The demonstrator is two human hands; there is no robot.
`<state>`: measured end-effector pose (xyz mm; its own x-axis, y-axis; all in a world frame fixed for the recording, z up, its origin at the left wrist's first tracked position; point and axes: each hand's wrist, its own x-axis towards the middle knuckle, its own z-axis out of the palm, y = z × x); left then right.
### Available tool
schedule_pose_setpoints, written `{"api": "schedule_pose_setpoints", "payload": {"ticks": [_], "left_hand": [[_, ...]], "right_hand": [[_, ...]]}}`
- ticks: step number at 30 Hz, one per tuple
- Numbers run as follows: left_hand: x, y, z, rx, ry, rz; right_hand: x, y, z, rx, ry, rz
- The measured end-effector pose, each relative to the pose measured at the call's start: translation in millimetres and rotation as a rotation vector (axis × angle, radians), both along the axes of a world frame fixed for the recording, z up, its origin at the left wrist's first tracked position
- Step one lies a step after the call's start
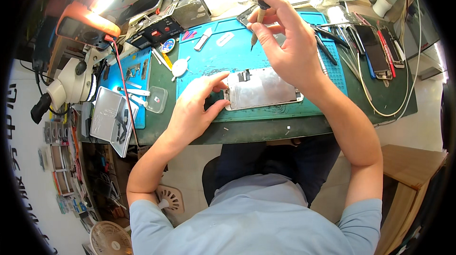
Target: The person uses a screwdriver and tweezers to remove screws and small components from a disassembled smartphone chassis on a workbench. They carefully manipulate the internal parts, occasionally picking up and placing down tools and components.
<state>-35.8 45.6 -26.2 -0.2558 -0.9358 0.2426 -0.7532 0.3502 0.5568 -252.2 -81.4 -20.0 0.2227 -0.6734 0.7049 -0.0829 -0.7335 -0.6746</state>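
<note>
A phone screen assembly (266, 91) with a silvery metal back and a small black piece (244, 76) near its left end lies on a blue silicone mat (202, 60). My left hand (192, 110) grips that left end, thumb toward the lower corner, fingertips at the upper one. My right hand (289, 48), raised over the assembly, is closed on a slim screwdriver-like tool (255, 36), its tip pointing down. Another opened phone part (244, 15) sits at the back of the mat, partly behind my right hand.
Left: a microscope (66, 89), orange multimeter (85, 24), bench instrument (154, 32), smaller blue mat (140, 60) and open metal tin (107, 112). Right: tweezers (327, 51), phones (375, 51), a white cable (389, 112). A fan (111, 236) and wooden cabinet (403, 165) flank me below.
</note>
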Motion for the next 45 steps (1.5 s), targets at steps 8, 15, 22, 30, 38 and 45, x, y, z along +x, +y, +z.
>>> {"api": "schedule_pose_setpoints", "payload": {"ticks": [8, 15, 22, 30, 38, 45], "left_hand": [[3, -2, 1, 0.103, 0.118, 0.019], [35, 12, 12, 0.411, 0.536, 0.062], [154, 60, 47, -0.024, 0.456, 0.508], [258, 103, 13, -0.046, 0.061, 0.799], [202, 83, 27, -0.202, -0.376, 0.850], [81, 38, 35, -0.141, -0.074, 0.404]], "right_hand": [[0, -2, -3, -0.032, 0.022, -0.018], [1, -7, -5, -0.088, -0.011, -0.051], [-1, -5, 0, -0.044, -0.029, -0.020], [-1, -6, -2, -0.028, 0.031, 0.004], [-14, -16, 6, 0.071, -0.024, -0.056], [-17, -15, 16, 0.167, -0.026, -0.091]]}}
